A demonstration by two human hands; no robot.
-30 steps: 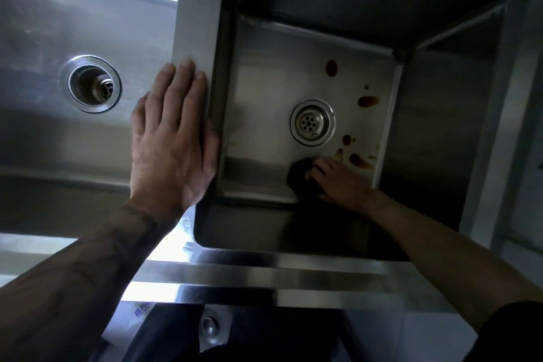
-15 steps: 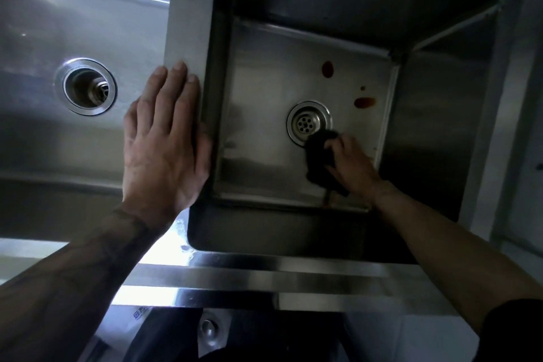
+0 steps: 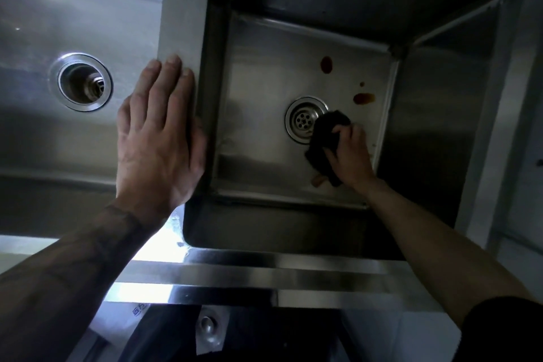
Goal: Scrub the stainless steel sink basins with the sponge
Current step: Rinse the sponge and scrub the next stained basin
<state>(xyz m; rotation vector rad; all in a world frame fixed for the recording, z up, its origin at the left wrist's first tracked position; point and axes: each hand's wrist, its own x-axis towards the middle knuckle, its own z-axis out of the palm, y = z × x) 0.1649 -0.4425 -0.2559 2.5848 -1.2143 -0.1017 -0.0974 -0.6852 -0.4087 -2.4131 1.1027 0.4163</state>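
Note:
My right hand (image 3: 351, 156) grips a dark sponge (image 3: 324, 141) and presses it on the floor of the right basin (image 3: 258, 114), just right of the round drain (image 3: 304, 120). Brown stains (image 3: 363, 98) lie behind the sponge, another stain (image 3: 326, 64) sits farther back, and a smear (image 3: 317, 181) shows near the front wall. My left hand (image 3: 158, 138) lies flat, fingers together, on the steel divider (image 3: 183, 9) between the two basins. The left basin (image 3: 44, 23) has an open drain hole (image 3: 83, 82).
A steel front rim (image 3: 264, 273) runs across below both basins. Under it are a dark opening and a small round metal knob (image 3: 208, 325). The deep right basin's walls rise steeply around my right forearm; a pale wall (image 3: 523, 156) stands at the far right.
My right hand slid the sponge from the basin's front edge up beside the drain, wiping away the brown spots near the front right. My left hand stayed on the divider.

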